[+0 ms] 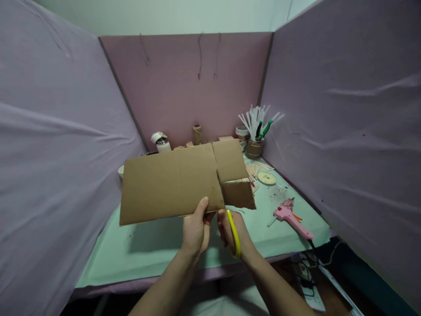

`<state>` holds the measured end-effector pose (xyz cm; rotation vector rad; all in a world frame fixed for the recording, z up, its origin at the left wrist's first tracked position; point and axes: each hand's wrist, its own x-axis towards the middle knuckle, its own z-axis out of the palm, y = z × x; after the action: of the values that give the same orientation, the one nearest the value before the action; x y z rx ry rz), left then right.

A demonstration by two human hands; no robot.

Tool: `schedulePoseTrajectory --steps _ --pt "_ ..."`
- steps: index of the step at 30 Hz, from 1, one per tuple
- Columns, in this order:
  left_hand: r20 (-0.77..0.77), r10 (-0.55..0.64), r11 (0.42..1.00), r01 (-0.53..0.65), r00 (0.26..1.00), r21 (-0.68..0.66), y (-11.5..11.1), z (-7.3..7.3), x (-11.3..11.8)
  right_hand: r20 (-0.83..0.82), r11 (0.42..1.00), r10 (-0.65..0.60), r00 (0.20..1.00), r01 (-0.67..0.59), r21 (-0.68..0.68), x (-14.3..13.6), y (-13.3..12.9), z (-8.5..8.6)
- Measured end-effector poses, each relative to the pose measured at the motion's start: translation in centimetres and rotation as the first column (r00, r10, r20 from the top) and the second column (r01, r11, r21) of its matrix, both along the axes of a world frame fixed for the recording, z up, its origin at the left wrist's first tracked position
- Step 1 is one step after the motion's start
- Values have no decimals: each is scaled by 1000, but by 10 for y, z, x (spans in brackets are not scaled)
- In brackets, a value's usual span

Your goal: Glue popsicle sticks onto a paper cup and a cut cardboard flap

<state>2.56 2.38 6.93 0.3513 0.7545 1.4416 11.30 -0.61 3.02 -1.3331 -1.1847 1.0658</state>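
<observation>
R hand (pixel 244 231) grips yellow loop-handled scissors (pixel 233 230); L hand (pixel 195 230) pinches flat brown cardboard sheet (pixel 171 182); best kept taut w/ slow snips.

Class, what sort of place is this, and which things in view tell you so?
Probably a small craft booth: on a cloth-covered table lies a pink glue gun, a jar holds white sticks, and the right hand holds yellow-handled scissors at a piece of cardboard.
</observation>
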Motion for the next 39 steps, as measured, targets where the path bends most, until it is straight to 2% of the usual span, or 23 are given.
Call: schedulePoseTrajectory --steps 3,8,14,17,23,25,28,32,39 --pt "-20 -14 999 15 1000 34 0 -5 -3 -7 1000 25 1000 -25 2 2 2 1" --pt "-38 46 999 -46 998 -4 -2 -15 -8 83 997 80 993 -78 -22 3 6 6" --pt "-7 15 997 -14 1000 74 -2 -21 -3 58 997 67 996 -64 -51 1 4 12" --pt "10 13 995 -14 1000 98 -4 -23 0 106 999 47 993 -46 -9 2 1 13" --pt "135 -140 989 130 981 76 0 -24 -17 97 1000 31 995 -31 -2 7 -1 10" --pt "153 -75 997 69 985 46 4 -24 -27 55 1000 14 998 -13 -15 7 0 8" --pt "55 37 999 -36 998 -18 7 -24 -36 -35 999 -6 999 4 -33 7 0 6" --pt "-27 26 999 -26 999 -20 2 -26 -38 -91 1000 24 996 -24 0 7 -1 5" --pt "-63 123 989 -128 990 -74 -9 -25 -36 -141 988 128 982 -138 -64 10 0 6"
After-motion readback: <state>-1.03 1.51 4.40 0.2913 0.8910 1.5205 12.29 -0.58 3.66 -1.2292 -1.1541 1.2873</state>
